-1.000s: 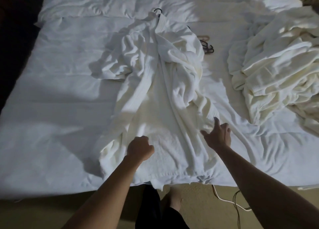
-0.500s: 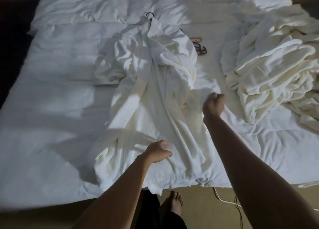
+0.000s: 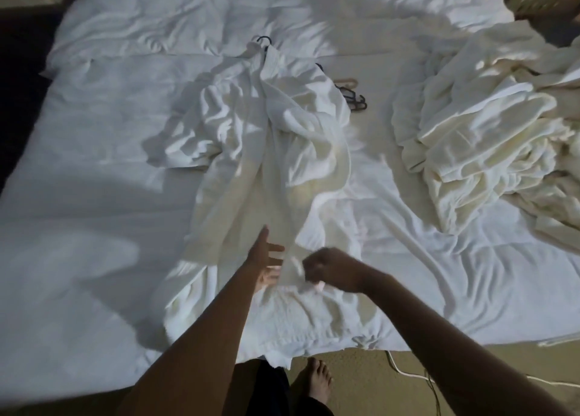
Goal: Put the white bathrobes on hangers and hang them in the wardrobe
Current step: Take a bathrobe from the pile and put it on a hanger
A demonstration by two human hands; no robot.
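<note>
A white bathrobe [image 3: 270, 152] lies lengthwise on the bed, its collar at the far end. A black hanger hook [image 3: 263, 40] sticks out of the collar. My left hand [image 3: 266, 260] hovers over the robe's lower part with fingers spread and holds nothing. Just to its right, my right hand [image 3: 331, 269] is curled and blurred, pinching a fold of the robe's front edge. A crumpled heap of more white bathrobes [image 3: 489, 145] sits on the right side of the bed.
Spare black hangers [image 3: 356, 98] and a pale one [image 3: 345, 82] lie on the sheet between the robe and the heap. The white bed [image 3: 94, 196] fills the view. Cables [image 3: 405, 372] run over the floor by my bare foot [image 3: 317, 382].
My right hand pulled the robe's right edge from mid-bed toward me and leftward, ending beside my left hand. My left hand opened from a loose fist and its fingers spread.
</note>
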